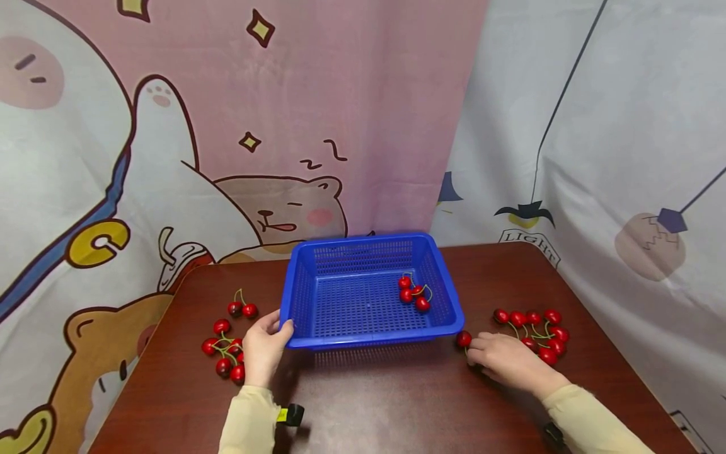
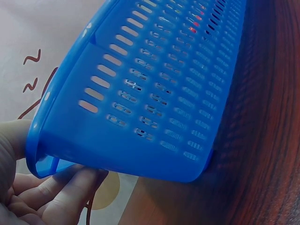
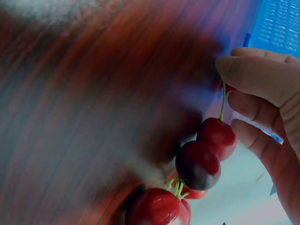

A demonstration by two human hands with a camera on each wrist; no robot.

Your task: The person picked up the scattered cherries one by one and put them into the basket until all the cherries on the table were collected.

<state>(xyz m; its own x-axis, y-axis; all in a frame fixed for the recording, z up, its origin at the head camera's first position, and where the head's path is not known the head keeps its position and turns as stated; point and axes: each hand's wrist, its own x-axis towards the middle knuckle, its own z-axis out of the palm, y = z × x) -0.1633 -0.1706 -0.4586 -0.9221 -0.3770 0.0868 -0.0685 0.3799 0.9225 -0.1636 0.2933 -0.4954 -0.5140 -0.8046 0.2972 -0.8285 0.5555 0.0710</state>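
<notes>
My left hand (image 1: 266, 345) grips the rim of a blue plastic basket (image 1: 374, 340) at its near left corner, thumb on top; in the left wrist view the fingers (image 2: 70, 197) curl under the rim. Inside the basket, toward the right, lies a small bunch of red cherries (image 1: 422, 304). My right hand (image 1: 513, 360) is right of the basket, and in the right wrist view its thumb and fingertips pinch a thin green cherry stem (image 3: 222, 105). Dark red cherries (image 3: 198, 165) show just below those fingers. A red cherry (image 1: 464, 339) sits between the fingertips and the basket's corner.
More stemmed cherries (image 1: 558, 334) lie in a group on the brown wooden table (image 1: 386, 403) at the right. Another group (image 1: 224, 367) is left of my left hand, with a pair (image 1: 249, 310) behind it. A printed curtain (image 1: 391, 126) hangs behind the table.
</notes>
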